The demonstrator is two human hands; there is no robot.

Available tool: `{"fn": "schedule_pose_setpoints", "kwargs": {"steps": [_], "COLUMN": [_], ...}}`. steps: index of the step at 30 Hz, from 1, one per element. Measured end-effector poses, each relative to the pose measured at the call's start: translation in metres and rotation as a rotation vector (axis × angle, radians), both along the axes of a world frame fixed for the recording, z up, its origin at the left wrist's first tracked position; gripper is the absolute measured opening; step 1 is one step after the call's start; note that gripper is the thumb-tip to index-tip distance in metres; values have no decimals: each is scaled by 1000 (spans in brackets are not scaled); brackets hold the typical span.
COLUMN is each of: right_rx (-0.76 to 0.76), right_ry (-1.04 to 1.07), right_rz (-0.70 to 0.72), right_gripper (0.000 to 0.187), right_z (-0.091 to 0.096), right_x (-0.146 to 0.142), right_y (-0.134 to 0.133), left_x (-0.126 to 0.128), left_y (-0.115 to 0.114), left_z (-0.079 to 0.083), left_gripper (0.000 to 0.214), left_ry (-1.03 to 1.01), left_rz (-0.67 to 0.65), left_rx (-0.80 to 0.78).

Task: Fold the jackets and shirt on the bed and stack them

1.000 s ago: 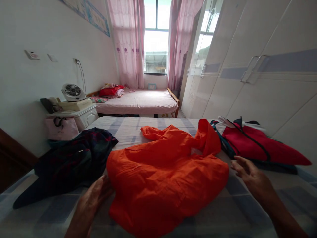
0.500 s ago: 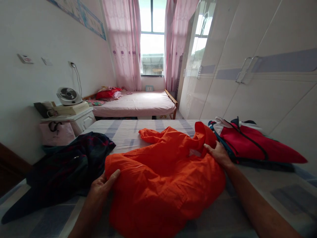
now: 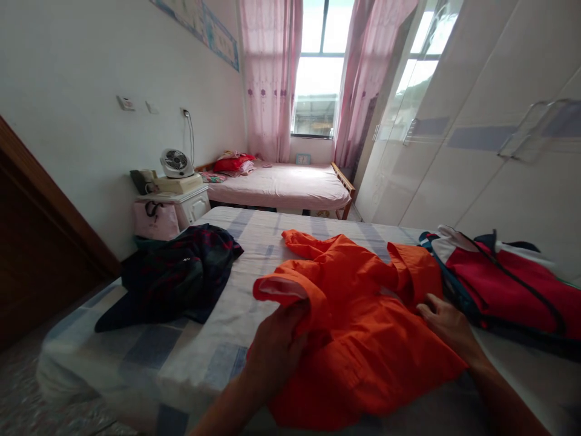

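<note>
An orange jacket (image 3: 363, 327) lies crumpled on the bed in front of me, one sleeve (image 3: 308, 242) stretching toward the far side. My left hand (image 3: 279, 336) is closed on the jacket's left part, where a folded-over opening (image 3: 281, 287) shows a pale lining; its fingertips are partly hidden in the cloth. At the jacket's right edge, my right hand (image 3: 447, 324) pinches the fabric between thumb and fingers. Just beyond that hand, a raised orange flap (image 3: 415, 269) stands up from the garment.
On the left of the checked bed sheet (image 3: 181, 363) lies a dark patterned garment (image 3: 177, 275). Red and white clothes (image 3: 499, 278) are piled at the right, close to my right hand. A second bed (image 3: 281, 184), a small fan (image 3: 177, 162) and a white wardrobe (image 3: 476, 181) stand farther off.
My view has swung left. My left hand has moved inward over the jacket, bringing its left edge up and over. My right hand still grips the right side, and the jacket is more bunched.
</note>
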State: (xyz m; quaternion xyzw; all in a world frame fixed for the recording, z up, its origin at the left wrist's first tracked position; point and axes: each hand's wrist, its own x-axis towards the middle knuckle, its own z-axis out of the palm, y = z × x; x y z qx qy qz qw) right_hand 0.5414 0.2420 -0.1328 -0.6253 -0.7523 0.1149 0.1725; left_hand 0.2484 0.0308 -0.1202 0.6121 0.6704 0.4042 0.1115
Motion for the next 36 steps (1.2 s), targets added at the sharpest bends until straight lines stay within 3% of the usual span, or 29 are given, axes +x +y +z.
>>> {"fn": "schedule_pose_setpoints", "kwargs": {"steps": [4,9,11,15,19,23,27,30,33,36], "right_rx": [70,287,350,474,518,333,55,-21,-112,-310], "right_ry": [115,186,158,150,111,92,11,-15,33,181], "right_rz": [-155,-338,-347,-238,52,356,383,343,329,451], "right_gripper": [23,21,21,36,33,38,35,33,34,32], "right_z": [13,23,26,43,65,59,25,8,14,38], "right_x": [19,55,62,47,2,-41,-56,-55,-50,-42], "right_y": [-31,-77,-88,-90,-70,-32,15,35,32,17], "left_x": [-10,-65,-85,-104,-102,-99,-100,-96,-92,-94], "left_y": [-2,-38,-51,-56,-38,-20,-3,7,5,-4], "left_z": [6,21,17,4,1,4,13,19,22,22], "left_gripper": [31,39,43,43,33,31,30,26,27,27], "left_ry": [-203,-668,-795,-1042,-1262,-1498,-1621,-1561,-1388,-1206], "left_rz": [23,454,494,479,491,413,366,299,242,143], "left_rx": [-43,16,-66,-259,-224,-196,-312,-335,-288,-373]}}
